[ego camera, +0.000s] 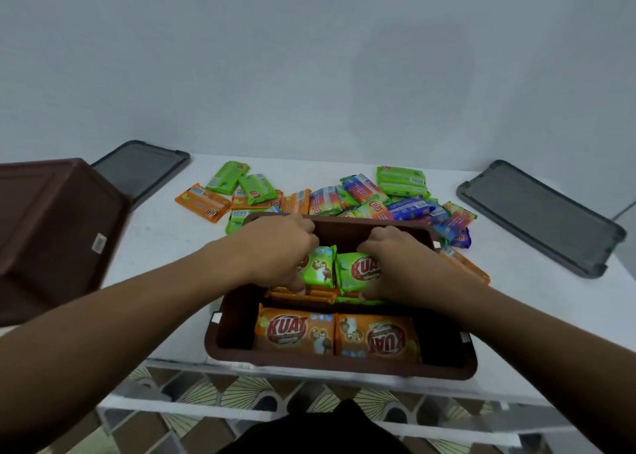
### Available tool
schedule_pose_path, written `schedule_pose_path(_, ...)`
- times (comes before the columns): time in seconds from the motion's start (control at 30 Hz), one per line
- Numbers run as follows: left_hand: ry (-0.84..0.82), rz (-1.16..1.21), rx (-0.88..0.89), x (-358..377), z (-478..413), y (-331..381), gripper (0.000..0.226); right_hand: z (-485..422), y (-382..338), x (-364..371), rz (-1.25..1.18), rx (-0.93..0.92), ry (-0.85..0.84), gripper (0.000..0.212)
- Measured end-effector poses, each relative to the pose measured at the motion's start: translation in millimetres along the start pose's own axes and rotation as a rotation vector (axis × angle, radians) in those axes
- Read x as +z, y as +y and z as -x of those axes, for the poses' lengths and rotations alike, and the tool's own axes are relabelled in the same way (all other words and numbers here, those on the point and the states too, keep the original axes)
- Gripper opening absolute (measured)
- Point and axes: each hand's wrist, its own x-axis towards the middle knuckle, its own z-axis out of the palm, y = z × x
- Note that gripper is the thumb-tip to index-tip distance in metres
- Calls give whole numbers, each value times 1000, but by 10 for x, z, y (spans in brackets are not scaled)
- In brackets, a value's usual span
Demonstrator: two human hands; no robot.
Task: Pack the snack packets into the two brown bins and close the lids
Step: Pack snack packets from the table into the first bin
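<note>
White wall (pixel 309 58) behind, white table (pixel 165 233) in front, and from the head view all the action is in the middle of the frame. An open brown bin (pixel 344 364) sits at the table's near edge, and both arms reach down into it.

The left hand (pixel 278 247) has its fingers curled over the far edge of one green packet (pixel 321 267), with the thumb on the near edge. It's a pinch across the packet's width. The right hand (pixel 389 257) does the same with a second green packet (pixel 354 271) just beside the first. The two packets touch edge to edge in the bin's far half. I'd say that grip lets each one go down flat and square, side by side in a tidy row.

Under them I can see orange edges, so these two look like a second layer. In the bin's near half lie two orange packets (pixel 296 331), face up and side by side, below the wrists. Dark floor shows to their left, so there's room there.

Plenty is left to pack. A loose pile of packets (pixel 361 195), green, orange and blue, lies just beyond the bin in the upper middle.

At the left edge the other brown bin (pixel 51 226) stands tipped, with its underside showing. It's parked out of the way, I'd guess.

One grey lid (pixel 141 168) lies flat behind that bin at upper left. Another grey lid (pixel 540 216) lies at right, well apart from the bins. Neither bin is closed.
</note>
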Motion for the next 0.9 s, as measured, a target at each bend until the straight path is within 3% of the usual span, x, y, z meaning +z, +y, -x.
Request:
schedule_pose_path(0.23, 82, -86, -16, 117, 42, 156, 67, 26, -47, 64, 112, -6, 25, 73)
schedule_pose_path(0.47, 107, 51, -4, 50, 103, 72, 64, 72, -47, 31, 122, -46, 73, 86)
schedule_pose_path(0.63, 66, 77, 15, 3, 159, -10, 23, 113, 6, -103, 91, -80, 47, 58)
schedule_pose_path(0.73, 38, 104, -3, 45, 115, -3, 20, 44, 24, -79, 17, -40, 37, 42)
schedule_pose_path(0.9, -11, 201, -40, 60, 75, -22, 16, -16, 63, -77, -31, -7, 3, 39)
